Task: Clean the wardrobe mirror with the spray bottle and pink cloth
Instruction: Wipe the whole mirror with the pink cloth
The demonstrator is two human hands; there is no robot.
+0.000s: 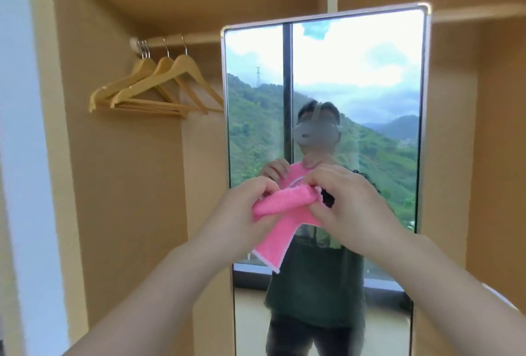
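Bright pink cloth [284, 213], pale-edged; silver-framed mirror [370, 71]; tan wooden hangers [159, 85]; tan wardrobe [113, 156].

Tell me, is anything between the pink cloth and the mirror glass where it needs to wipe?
Nothing visible. The pink cloth is held up by the left hand and right hand directly before the mirror. The hangers hang off to the left.
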